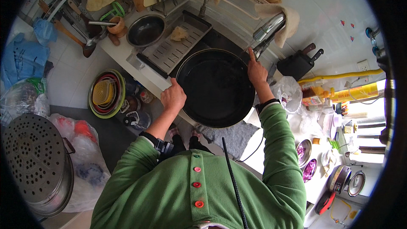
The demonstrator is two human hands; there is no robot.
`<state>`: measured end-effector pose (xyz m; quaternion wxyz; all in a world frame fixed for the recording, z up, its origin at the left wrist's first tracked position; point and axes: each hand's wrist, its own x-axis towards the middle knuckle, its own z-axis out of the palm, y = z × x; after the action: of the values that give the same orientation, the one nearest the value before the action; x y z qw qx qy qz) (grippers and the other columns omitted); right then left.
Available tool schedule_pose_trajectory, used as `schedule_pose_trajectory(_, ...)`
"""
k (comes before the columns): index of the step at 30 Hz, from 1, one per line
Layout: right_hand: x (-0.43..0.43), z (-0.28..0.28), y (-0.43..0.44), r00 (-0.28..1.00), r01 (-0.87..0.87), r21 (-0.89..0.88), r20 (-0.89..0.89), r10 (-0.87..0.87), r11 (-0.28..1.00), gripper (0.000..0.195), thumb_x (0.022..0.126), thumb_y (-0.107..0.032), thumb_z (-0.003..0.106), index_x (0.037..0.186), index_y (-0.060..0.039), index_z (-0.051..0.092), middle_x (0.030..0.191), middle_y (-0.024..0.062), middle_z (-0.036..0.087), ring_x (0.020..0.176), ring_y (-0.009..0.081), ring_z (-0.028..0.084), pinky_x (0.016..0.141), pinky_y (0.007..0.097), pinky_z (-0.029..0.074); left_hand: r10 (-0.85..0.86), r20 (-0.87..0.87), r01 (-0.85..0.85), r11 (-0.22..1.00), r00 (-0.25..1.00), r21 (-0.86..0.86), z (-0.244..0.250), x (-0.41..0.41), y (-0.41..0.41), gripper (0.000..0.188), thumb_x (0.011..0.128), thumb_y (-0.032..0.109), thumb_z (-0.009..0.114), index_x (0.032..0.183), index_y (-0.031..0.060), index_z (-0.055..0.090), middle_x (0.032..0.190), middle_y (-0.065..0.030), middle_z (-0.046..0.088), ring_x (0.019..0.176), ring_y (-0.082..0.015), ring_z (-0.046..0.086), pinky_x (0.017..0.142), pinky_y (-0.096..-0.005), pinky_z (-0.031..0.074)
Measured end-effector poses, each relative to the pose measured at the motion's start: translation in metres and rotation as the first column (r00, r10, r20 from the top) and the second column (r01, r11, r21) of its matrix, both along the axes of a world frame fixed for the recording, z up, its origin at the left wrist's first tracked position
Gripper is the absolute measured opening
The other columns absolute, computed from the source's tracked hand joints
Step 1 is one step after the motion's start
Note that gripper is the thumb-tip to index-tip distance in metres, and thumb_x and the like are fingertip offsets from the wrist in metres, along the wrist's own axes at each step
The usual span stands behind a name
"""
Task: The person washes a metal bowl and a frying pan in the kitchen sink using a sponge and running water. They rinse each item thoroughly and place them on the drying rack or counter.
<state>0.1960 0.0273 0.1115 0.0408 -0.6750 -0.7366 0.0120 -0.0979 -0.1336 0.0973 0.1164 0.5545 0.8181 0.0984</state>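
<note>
A wide black frying pan (216, 92) is held over the sink (219, 39) and the counter's front edge. My left hand (173, 95) is closed at the pan's left side, its thumb side up by the rim. At the right side, my right hand (257, 71) grips the pan's edge with one finger stretched up, close to the chrome faucet (268, 27). A thin stream seems to run from the faucet into the pan. The grip under both hands is hidden. A slotted metal drain tray (171, 50) with a pale scrubber (179, 34) spans the sink's left part.
A small dark pan (146, 30) and a wooden mortar (117, 27) stand left on the counter. A knife block (295, 63) and a plastic bag (284, 93) are at the right. Nested basins (108, 93) and a large perforated steamer pot (35, 159) stand at the lower left.
</note>
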Motion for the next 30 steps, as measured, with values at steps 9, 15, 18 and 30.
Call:
schedule_pose_trajectory(9,-0.0026,0.0044,-0.0027,1.000,-0.005,0.003,0.020,0.005,1.000,0.067,0.092,-0.022,0.044,0.146,-0.0373,0.007,0.091,0.0234,0.063,0.078,0.0414,0.063,0.069,0.0510,0.051,0.003,-0.022,-0.002,0.999,1.000,0.035,-0.0019,-0.0005,-0.0001,0.028,0.084,0.015,0.051,0.105,-0.0033,0.046,0.066,-0.0194,0.064,0.067,-0.0339,0.066,0.063,-0.0441,0.052)
schedule_pose_trajectory(15,-0.0004,0.0005,-0.0005,1.000,0.001,0.004,0.026,-0.001,1.000,0.067,0.093,-0.022,0.042,0.145,-0.0394,0.005,0.094,0.0243,0.062,0.079,0.0414,0.063,0.069,0.0509,0.052,0.003,-0.037,-0.001,0.998,0.999,0.065,-0.0040,0.0002,0.0008,0.026,0.085,0.015,0.051,0.102,-0.0037,0.047,0.063,-0.0186,0.064,0.064,-0.0334,0.066,0.060,-0.0439,0.052)
schedule_pose_trajectory(18,-0.0014,0.0005,0.0002,1.000,0.016,-0.024,0.022,-0.015,1.000,0.067,0.093,-0.021,0.041,0.145,-0.0415,0.004,0.097,0.0253,0.062,0.080,0.0419,0.063,0.070,0.0511,0.052,-0.006,-0.035,0.008,0.999,0.999,0.050,-0.0020,-0.0001,-0.0001,0.027,0.084,0.014,0.051,0.103,-0.0041,0.047,0.063,-0.0179,0.063,0.063,-0.0333,0.066,0.059,-0.0440,0.052)
schedule_pose_trajectory(30,-0.0002,0.0011,-0.0014,1.000,0.002,-0.013,0.015,-0.002,1.000,0.067,0.093,-0.022,0.042,0.144,-0.0422,0.003,0.098,0.0259,0.061,0.080,0.0422,0.063,0.070,0.0514,0.052,0.006,-0.031,-0.005,1.000,0.999,0.013,0.0001,0.0015,0.0007,0.028,0.085,0.016,0.051,0.105,-0.0034,0.046,0.066,-0.0177,0.065,0.068,-0.0333,0.066,0.064,-0.0440,0.052)
